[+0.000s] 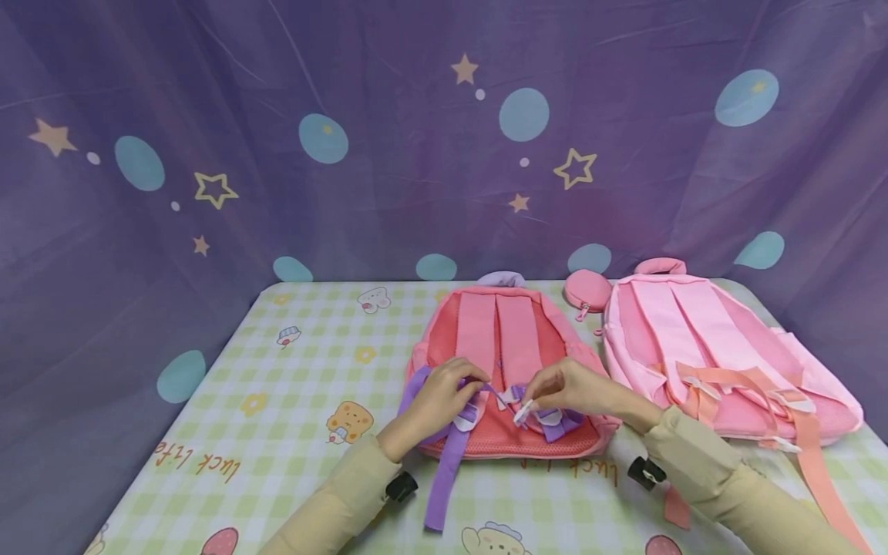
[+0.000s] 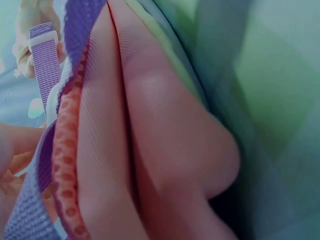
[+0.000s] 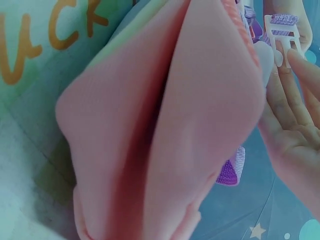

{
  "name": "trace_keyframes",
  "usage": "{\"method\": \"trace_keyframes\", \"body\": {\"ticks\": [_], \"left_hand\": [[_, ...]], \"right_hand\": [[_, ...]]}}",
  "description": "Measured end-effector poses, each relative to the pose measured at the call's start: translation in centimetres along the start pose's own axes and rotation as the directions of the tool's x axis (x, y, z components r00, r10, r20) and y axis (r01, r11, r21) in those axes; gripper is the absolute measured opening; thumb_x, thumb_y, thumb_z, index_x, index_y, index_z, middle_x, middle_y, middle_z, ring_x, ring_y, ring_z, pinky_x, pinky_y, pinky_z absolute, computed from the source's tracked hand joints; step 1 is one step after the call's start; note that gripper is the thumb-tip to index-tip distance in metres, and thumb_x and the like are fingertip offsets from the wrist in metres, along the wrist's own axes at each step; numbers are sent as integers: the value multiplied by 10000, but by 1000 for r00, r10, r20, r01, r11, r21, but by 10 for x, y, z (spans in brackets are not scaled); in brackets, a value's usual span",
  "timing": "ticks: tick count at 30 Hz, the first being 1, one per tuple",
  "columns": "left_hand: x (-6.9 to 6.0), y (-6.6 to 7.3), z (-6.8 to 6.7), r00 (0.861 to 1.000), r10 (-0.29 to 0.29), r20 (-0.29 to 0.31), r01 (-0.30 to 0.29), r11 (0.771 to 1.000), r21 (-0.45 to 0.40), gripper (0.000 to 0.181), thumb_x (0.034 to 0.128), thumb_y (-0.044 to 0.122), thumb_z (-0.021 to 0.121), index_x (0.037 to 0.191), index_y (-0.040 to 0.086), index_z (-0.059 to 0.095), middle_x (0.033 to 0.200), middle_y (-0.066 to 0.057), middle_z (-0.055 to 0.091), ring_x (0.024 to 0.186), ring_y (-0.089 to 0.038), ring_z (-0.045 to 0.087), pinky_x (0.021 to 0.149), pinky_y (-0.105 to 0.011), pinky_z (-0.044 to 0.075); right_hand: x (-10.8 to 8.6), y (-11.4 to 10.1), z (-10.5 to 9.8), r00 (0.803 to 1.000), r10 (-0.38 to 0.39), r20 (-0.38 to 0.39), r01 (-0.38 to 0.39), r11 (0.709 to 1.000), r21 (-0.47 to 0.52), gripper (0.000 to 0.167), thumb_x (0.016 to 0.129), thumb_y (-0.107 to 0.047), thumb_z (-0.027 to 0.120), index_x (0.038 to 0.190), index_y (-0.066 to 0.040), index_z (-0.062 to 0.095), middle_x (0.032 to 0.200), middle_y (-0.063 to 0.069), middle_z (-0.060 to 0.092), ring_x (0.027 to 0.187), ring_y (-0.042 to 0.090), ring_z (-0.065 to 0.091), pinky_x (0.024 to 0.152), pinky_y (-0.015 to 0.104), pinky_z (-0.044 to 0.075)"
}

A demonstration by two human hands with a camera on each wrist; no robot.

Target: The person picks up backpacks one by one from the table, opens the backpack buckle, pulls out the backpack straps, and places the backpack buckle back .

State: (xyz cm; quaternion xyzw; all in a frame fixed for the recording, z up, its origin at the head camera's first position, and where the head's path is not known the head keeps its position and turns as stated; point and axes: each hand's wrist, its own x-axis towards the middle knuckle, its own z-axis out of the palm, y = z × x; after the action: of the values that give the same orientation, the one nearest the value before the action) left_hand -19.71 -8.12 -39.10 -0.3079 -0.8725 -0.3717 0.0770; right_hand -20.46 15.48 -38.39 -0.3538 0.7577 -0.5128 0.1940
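A coral-pink backpack (image 1: pixel 499 339) lies with its shoulder-strap side up. My right hand (image 1: pixel 569 389) pinches a white plastic buckle (image 1: pixel 523 412) above its lower half. The right wrist view shows that buckle (image 3: pixel 284 37) between thumb and fingers, its prongs visible and purple webbing through its bar. To the left, my left hand (image 1: pixel 444 397) pinches the purple strap (image 1: pixel 494 389) that runs toward the buckle; its fingertips are partly hidden. Another white buckle piece (image 1: pixel 512 395) lies between the hands. A loose purple strap end (image 1: pixel 447 478) hangs past the bag's near edge.
A light pink backpack (image 1: pixel 714 347) with orange straps (image 1: pixel 812 447) lies at the right. A round pink pouch (image 1: pixel 588 290) sits between the bags at the back. Green checked cloth (image 1: pixel 298 385) covers the table; a purple curtain (image 1: pixel 388 200) hangs behind.
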Motion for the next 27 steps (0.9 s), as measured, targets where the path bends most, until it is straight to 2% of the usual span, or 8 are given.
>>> {"method": "trace_keyframes", "body": {"ticks": [4, 7, 15, 21, 27], "left_hand": [[0, -1, 0, 1000, 7, 4, -7, 1000, 1, 88, 833, 48, 587, 881, 71, 656, 855, 5, 604, 864, -126, 553, 769, -261, 444], [0, -1, 0, 1000, 15, 9, -15, 1000, 3, 88, 829, 43, 590, 878, 73, 657, 854, 6, 603, 869, -126, 552, 776, -262, 442], [-1, 0, 0, 999, 17, 35, -19, 999, 34, 101, 830, 41, 586, 882, 82, 662, 863, 11, 588, 872, -124, 533, 775, -260, 438], [-3, 2, 1, 998, 47, 39, -50, 996, 80, 113, 826, 29, 585, 878, 85, 668, 858, 6, 584, 871, -127, 521, 752, -253, 436], [-3, 3, 2, 995, 96, 39, -99, 991, 86, 140, 818, -18, 568, 870, 65, 668, 852, -20, 573, 869, -151, 514, 759, -257, 431]], "right_hand": [[0, 1, 2, 1000, 22, -6, -22, 999, -32, 106, 797, -69, 636, 867, 3, 670, 816, 86, 674, 742, 102, 612, 655, 259, 506], [-1, -1, 5, 999, 30, -19, -32, 995, -93, 93, 787, -62, 642, 860, -21, 681, 806, 56, 673, 714, 65, 591, 638, 237, 502], [-3, -6, 13, 999, 10, -42, -19, 973, -228, 57, 767, -59, 654, 810, -83, 682, 783, -13, 661, 748, 51, 601, 684, 222, 492], [-5, -6, 18, 998, -36, -52, 17, 946, -324, 48, 775, -86, 651, 804, -116, 676, 764, -61, 639, 670, 3, 515, 582, 207, 473], [-7, -4, 20, 997, -40, -66, 13, 934, -357, 54, 775, -85, 641, 806, -112, 677, 753, -41, 640, 627, -5, 479, 536, 203, 456]]}}
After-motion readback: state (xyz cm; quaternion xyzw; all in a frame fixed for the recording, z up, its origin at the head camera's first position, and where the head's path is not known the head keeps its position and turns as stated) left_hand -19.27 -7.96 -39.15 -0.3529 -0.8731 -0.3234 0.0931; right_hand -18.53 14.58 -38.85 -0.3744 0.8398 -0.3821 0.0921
